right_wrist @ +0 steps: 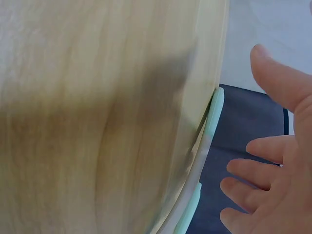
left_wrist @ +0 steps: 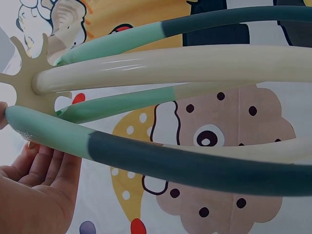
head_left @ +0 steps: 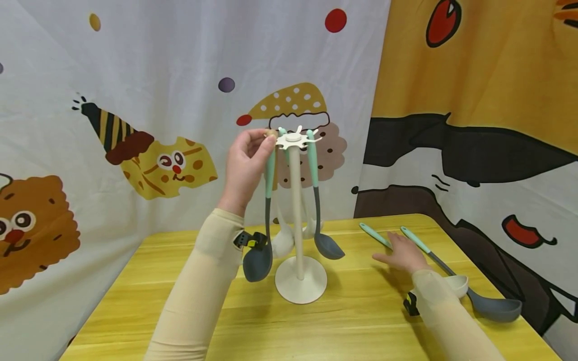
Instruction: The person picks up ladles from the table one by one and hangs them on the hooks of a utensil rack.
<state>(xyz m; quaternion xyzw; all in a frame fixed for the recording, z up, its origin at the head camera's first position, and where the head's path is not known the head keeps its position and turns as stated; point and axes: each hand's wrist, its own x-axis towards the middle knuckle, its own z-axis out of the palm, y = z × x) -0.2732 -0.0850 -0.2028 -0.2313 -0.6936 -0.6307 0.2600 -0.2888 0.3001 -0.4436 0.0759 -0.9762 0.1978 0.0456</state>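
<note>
At the top of a cream utensil rack (head_left: 297, 210), my left hand (head_left: 244, 163) pinches the mint handle end of a dark grey spoon (head_left: 258, 264). This spoon hangs beside the rack's hooked top (left_wrist: 27, 73), its handle (left_wrist: 53, 134) next to my thumb. From other hooks hang a second dark grey utensil (head_left: 328, 246) and pale-headed ones (head_left: 283, 243) behind the pole. On the right, my right hand (head_left: 404, 253) is spread with relaxed fingers over a white ladle (head_left: 459, 286), whose mint handle (right_wrist: 214, 114) shows past the fingertips. A dark grey ladle (head_left: 496, 308) lies alongside it.
The rack's round base (head_left: 311, 296) stands on a yellow wood-grain table (head_left: 361, 326). Behind the table hangs a cartoon-printed curtain (head_left: 180, 60). Both ladles lie near the table's right edge, partly covered by my right forearm (head_left: 451, 321).
</note>
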